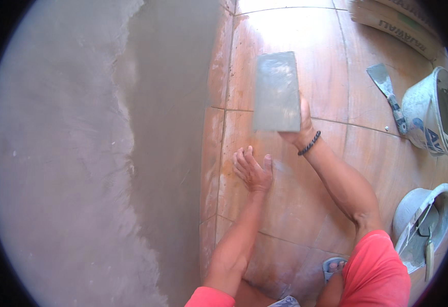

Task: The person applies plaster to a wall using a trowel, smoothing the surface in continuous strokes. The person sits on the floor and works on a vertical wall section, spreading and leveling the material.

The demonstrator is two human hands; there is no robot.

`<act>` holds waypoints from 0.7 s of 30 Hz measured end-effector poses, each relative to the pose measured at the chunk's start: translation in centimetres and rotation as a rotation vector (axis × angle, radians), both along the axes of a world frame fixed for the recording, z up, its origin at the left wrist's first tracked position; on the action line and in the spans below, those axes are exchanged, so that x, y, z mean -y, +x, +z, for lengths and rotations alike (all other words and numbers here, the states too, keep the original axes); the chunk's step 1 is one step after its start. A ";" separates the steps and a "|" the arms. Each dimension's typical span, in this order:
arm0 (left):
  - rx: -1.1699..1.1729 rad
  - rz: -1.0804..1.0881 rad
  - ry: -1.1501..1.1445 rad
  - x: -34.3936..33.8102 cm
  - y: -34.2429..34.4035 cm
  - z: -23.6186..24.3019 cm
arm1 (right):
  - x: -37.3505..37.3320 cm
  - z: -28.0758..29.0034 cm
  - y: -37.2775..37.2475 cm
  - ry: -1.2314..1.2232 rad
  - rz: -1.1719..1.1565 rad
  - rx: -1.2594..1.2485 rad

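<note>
My right hand (304,121), with a dark beaded bracelet at its wrist, is closed behind a plastering trowel (276,92). The trowel's flat rectangular face, smeared with wet grey, is turned toward me; its handle is hidden. My left hand (254,171) is below and left of the trowel. Its fingers are spread and nothing is in them; whether it touches the tiles I cannot tell. Left of both hands runs a plastered wall (167,128), with a darker damp-looking band beside the tile skirting (212,169) and a paler area farther left.
Orange-brown floor tiles (321,174) lie under my arms. To the right are a scraper (386,92), a plaster-stained white bucket (421,115) and a grey basin (408,212) holding a wooden-handled trowel (429,253). Printed paper sacks (395,31) lie at the far right.
</note>
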State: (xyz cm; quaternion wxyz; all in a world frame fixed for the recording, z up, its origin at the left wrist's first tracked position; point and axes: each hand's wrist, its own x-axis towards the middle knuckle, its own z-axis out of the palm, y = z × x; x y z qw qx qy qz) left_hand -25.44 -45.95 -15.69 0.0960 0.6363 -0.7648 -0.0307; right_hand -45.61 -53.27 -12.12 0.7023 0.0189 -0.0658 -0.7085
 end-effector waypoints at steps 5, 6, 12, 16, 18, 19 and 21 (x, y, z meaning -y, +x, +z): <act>-0.091 0.096 0.229 5.1 -3.5 3.4 | -0.1 -0.4 -5.0 0.439 -0.316 -0.192; -0.118 0.087 0.214 7.0 -5.0 3.5 | -0.4 -1.1 -5.8 0.381 -0.329 -0.203; -0.065 -0.055 -0.020 9.6 -9.8 -0.3 | 0.9 -3.0 -6.6 0.379 -0.273 -0.173; -0.024 -0.055 0.014 9.9 -10.0 -0.7 | 5.0 -4.1 -5.6 0.391 -0.267 -0.398; -0.025 -0.081 0.029 10.0 -10.5 -0.6 | 8.9 -4.5 -4.6 0.388 -0.289 -0.520; -0.027 -0.084 0.042 10.0 -10.7 -0.7 | 10.8 -4.7 -4.0 0.370 -0.290 -0.555; -0.033 -0.089 0.063 10.1 -11.0 -0.5 | 14.7 -4.6 -2.7 0.270 -0.254 -0.517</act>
